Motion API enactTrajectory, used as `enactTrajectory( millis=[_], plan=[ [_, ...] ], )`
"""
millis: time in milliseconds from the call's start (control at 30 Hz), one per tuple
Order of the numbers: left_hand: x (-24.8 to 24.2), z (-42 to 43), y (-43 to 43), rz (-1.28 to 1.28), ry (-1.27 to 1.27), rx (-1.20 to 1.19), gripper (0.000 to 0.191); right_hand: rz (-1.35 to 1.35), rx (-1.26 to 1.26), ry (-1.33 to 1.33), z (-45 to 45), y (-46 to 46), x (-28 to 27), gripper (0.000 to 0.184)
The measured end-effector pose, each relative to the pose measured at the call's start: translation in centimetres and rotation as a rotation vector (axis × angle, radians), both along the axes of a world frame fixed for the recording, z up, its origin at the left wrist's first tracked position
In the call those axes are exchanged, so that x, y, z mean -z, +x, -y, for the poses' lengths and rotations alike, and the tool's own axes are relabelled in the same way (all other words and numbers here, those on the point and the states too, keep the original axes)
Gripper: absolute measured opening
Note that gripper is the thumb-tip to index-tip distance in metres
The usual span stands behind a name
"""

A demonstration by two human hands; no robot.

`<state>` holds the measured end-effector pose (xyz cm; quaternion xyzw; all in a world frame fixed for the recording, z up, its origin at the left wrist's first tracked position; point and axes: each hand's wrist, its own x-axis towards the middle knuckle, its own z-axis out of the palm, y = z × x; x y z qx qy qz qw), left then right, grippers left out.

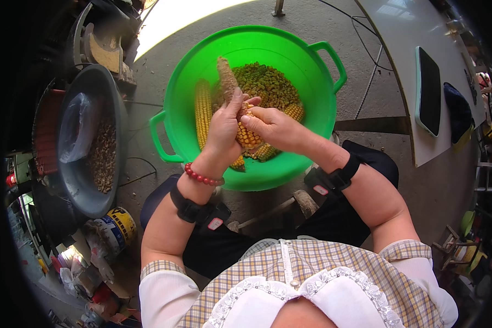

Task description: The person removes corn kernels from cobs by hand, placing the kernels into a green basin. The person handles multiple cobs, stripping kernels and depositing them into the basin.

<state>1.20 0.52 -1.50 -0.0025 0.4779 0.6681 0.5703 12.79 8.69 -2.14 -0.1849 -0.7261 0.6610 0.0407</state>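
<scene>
A green plastic tub [250, 180] with two handles stands in front of me. Over it my left hand [225, 127] grips a partly shelled corn cob [227, 80], whose bare end points up and away. My right hand [272, 125] is at the kernel-covered lower part of the held corn, its thumb and fingers pressed on the kernels. A whole yellow ear of corn [203, 110] leans inside the tub's left side. Loose kernels [266, 84] are heaped on the tub's far right side, and more ears lie partly hidden beneath my hands.
A grey basin [121, 135] with a clear plastic bag and small brownish pieces stands left, beside a yellow and blue bucket [121, 229]. At right, a phone [428, 92] and dark cloth [458, 112] lie on a white tabletop [402, 61]. A wooden-handled tool [285, 205] lies below the tub.
</scene>
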Motion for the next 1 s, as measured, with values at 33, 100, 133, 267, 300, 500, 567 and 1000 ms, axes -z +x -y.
enactTrajectory(
  millis=[33,100,133,267,300,500,567,1000],
  plan=[
    [0.1,0.0,0.0,-0.004,0.003,-0.014,0.039,-0.015,0.003,-0.020,0.0,-0.1,0.0,0.034],
    [0.2,0.0,0.0,0.008,0.007,-0.013,0.038,-0.038,0.016,-0.062,0.0,-0.1,0.1,0.033],
    [0.2,0.0,-0.1,0.015,0.013,-0.016,0.037,-0.046,0.025,-0.084,0.0,-0.1,0.1,0.033],
    [0.0,-0.1,-0.3,0.003,-0.015,0.001,0.035,-0.127,0.068,-0.261,0.3,-0.2,0.1,0.034],
    [-0.2,0.0,-0.4,0.018,-0.033,0.013,0.035,-0.085,0.084,-0.185,0.4,-0.2,0.1,0.035],
    [-0.6,0.1,-0.1,0.063,-0.037,0.014,0.037,-0.011,0.088,-0.013,0.7,-0.5,0.2,0.037],
    [-0.6,0.1,0.0,0.036,-0.047,0.016,0.037,0.072,0.054,-0.036,0.4,-0.4,0.1,0.034],
    [-0.5,-0.1,0.3,0.084,0.003,-0.010,0.038,0.014,0.097,-0.065,0.5,-0.4,0.5,0.036]
  ],
)
